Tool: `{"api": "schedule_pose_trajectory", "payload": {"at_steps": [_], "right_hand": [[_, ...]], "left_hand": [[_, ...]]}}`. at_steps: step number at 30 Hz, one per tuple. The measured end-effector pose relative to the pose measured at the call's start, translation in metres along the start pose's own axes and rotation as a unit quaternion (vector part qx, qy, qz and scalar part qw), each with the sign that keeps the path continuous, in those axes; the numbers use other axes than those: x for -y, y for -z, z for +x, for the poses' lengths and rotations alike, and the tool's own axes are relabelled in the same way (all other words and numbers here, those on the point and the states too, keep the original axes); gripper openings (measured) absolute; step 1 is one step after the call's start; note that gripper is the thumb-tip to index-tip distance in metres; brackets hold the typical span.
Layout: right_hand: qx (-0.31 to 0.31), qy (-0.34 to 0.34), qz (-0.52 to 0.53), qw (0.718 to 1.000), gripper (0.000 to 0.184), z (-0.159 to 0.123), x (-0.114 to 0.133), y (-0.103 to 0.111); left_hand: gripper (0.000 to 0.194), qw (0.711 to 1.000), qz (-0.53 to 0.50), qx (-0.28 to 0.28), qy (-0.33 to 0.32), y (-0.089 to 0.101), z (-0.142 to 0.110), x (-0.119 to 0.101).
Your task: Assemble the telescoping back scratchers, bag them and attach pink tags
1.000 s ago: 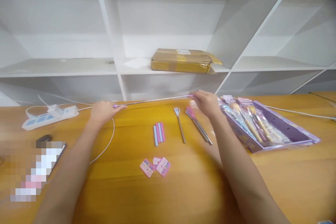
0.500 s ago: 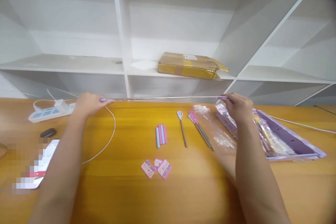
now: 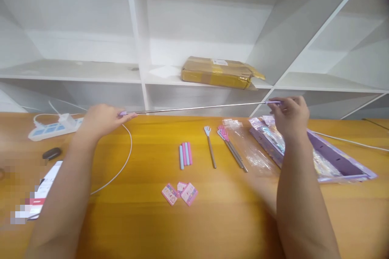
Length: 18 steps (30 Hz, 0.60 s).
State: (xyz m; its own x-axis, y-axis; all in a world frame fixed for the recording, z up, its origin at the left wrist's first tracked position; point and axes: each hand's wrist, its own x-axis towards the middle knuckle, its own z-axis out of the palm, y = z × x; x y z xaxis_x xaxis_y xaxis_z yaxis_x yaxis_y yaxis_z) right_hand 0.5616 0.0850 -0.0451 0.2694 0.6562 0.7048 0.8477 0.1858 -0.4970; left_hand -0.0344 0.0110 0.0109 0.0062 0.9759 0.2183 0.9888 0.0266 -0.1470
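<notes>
A thin telescopic metal rod (image 3: 197, 108) with purple ends stretches level above the wooden table (image 3: 146, 226). My left hand (image 3: 101, 119) pinches its left purple end. My right hand (image 3: 290, 115) grips the right purple end, slightly higher. Below the rod lie three short pastel grips (image 3: 185, 156), a blue-headed claw scratcher (image 3: 210, 147), a few pink-headed scratchers (image 3: 231, 149) and an empty clear plastic sleeve (image 3: 251, 151). Three small pink cards (image 3: 180, 192) lie nearer to me.
A purple display box (image 3: 340, 162) of wrapped scratchers sits at the right. A white power strip (image 3: 53, 126) and its cable (image 3: 121, 162) lie at the left, with a dark small object (image 3: 51, 153) and a phone (image 3: 45, 184). A brown parcel (image 3: 220, 72) rests on white shelving behind.
The rod has been drawn out longer. My right hand moved right and a little up with its end; my left hand shifted slightly left.
</notes>
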Motion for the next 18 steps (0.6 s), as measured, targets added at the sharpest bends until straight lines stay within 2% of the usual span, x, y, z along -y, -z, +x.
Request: {"api": "schedule_pose_trajectory", "payload": {"at_steps": [3, 6, 10, 14, 18], "right_hand": [[0.029, 0.005, -0.023, 0.999, 0.024, 0.001, 0.003, 0.003], [0.028, 0.013, -0.041, 0.999, 0.025, 0.002, 0.005, 0.0], [0.02, -0.034, -0.051, 0.998, 0.023, 0.002, 0.008, -0.004], [0.045, -0.072, -0.082, 0.993, 0.02, 0.0, 0.014, -0.003], [0.07, -0.093, -0.089, 0.989, 0.024, -0.004, 0.023, 0.0]], "left_hand": [[0.072, 1.0, -0.006, -0.004, 0.002, 0.001, -0.001, 0.001], [0.072, 1.0, -0.011, -0.008, 0.005, -0.001, -0.002, 0.003], [0.07, 1.0, 0.005, -0.008, 0.001, 0.001, -0.003, 0.002], [0.069, 1.0, 0.006, -0.007, -0.01, 0.003, -0.005, 0.0], [0.069, 1.0, -0.002, 0.0, -0.016, 0.003, -0.004, -0.001]]}}
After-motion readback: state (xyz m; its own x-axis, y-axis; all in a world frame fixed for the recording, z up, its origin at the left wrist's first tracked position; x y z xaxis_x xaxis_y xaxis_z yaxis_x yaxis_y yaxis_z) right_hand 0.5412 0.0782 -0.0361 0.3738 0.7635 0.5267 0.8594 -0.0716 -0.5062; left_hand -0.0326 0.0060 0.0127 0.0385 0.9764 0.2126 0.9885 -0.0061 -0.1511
